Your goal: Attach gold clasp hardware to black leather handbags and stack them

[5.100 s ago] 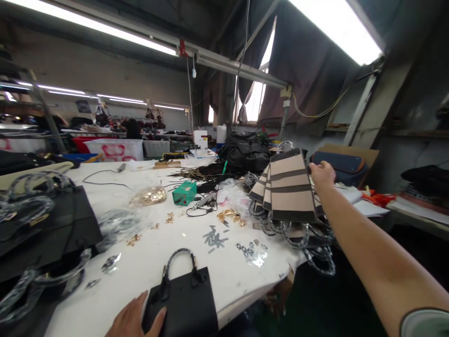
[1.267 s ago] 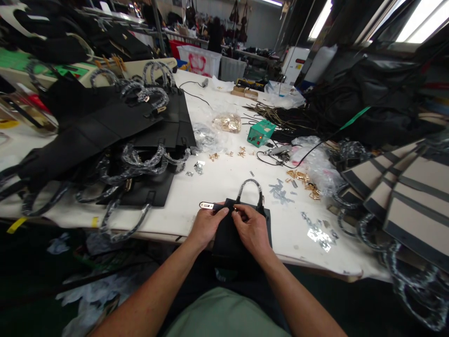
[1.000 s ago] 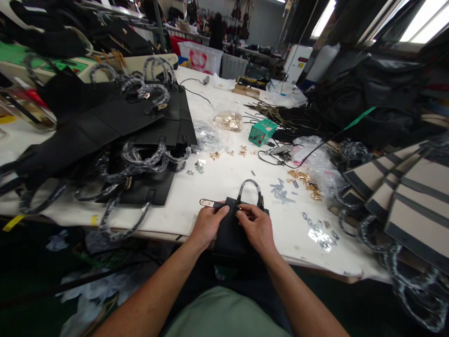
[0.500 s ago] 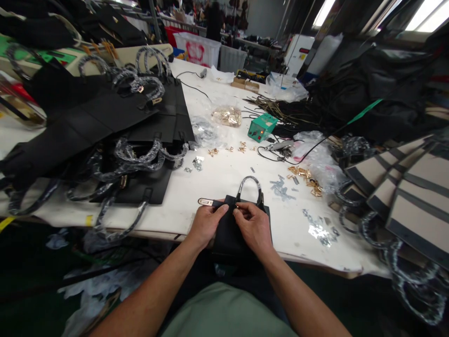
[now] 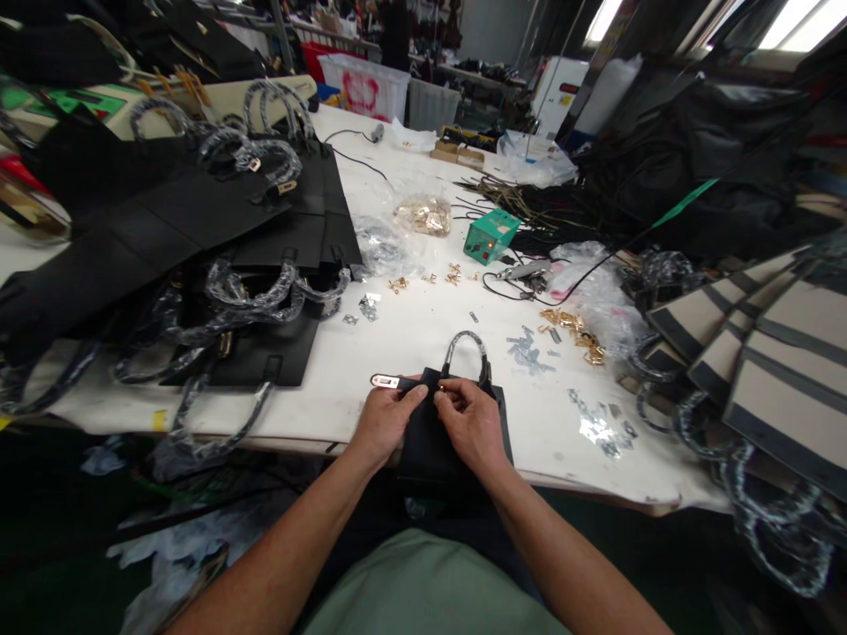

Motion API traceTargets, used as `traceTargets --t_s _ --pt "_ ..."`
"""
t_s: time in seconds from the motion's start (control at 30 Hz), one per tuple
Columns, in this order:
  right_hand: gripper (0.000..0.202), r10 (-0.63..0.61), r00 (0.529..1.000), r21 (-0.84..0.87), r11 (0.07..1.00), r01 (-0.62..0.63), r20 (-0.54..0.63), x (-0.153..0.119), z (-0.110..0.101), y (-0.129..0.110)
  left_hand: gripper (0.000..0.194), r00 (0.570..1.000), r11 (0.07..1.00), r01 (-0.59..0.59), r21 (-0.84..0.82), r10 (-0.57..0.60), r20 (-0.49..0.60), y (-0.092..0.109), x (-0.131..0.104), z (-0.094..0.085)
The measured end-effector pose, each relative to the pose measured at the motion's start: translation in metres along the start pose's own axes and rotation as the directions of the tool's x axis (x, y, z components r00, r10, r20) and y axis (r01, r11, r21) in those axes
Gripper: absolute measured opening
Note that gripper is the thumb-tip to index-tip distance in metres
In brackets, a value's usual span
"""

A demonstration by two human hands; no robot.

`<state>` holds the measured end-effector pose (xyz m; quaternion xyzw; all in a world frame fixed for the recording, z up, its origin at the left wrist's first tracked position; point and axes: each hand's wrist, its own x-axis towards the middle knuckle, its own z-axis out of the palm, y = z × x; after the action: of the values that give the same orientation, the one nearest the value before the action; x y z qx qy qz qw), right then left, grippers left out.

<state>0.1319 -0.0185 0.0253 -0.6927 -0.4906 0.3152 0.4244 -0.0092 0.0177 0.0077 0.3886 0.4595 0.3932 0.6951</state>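
Working on a small black bag (image 5: 421,448) right at the near edge of the bench (image 5: 410,331), about mid-scene. Left of the two hands, the left one (image 5: 387,422), gripping a black strap (image 5: 408,384), thumb pressed on the bag's top corner, with a shiny metal plate (image 5: 385,381) on the strap's free end, poking out left. Right hand (image 5: 471,422) pinching at the top edge, just beside the handle (image 5: 464,339), maybe on a tiny gold bit, too small to be sure.

Progress check: handle already on, plate already on the strap. Guessing partway through the fastening up top, can't tell how firmly anything's fixed. Probably plenty left, judging by the loose grey strips (image 5: 528,350), shiny thin plates (image 5: 603,425) and gold fittings (image 5: 577,335) lying to the right. Also a big pile of black bags (image 5: 316,220) on the left and stacked beige-and-black panels (image 5: 787,375) far over on the right; no telling finished from unfinished there.

As for writing: no readable brand on the bag. Nothing legible on the green box (image 5: 490,236) farther back, just a small lit light. Red marking on the white tub (image 5: 390,84) at the far side, too blurry to read. Same for the dark label on the white cabinet (image 5: 556,101), far right of centre.
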Motion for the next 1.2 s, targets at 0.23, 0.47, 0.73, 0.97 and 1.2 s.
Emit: traceTargets --t_s 0.23,0.47,0.73,0.97,1.2 --pt "0.027 0.11 0.984 0.388 0.908 -0.156 0.139 0.008 -0.013 0.014 0.048 0.998 0.986 0.067 -0.15 -0.065 0.016 -0.003 0.002 0.001" --pt "0.024 0.067 0.997 0.4 0.913 -0.077 0.039 -0.003 -0.011 0.02 0.052 0.994 0.988 0.099 -0.115 -0.093 0.058 0.005 0.005 0.0" --pt "0.022 0.006 1.0 0.292 0.956 0.001 -0.022 -0.004 -0.006 0.024 0.051 0.981 0.976 0.195 -0.092 -0.194 0.026 0.013 0.008 0.003" --pt "0.02 -0.024 0.999 0.24 0.97 0.029 -0.021 -0.003 -0.003 0.024 0.042 0.984 0.975 0.18 -0.127 -0.18 0.018 0.015 0.006 0.006" --pt "0.017 -0.09 0.988 0.105 0.989 0.103 -0.123 -0.01 0.002 0.011 0.042 0.989 0.978 0.138 -0.154 -0.145 -0.029 0.006 0.006 0.004"
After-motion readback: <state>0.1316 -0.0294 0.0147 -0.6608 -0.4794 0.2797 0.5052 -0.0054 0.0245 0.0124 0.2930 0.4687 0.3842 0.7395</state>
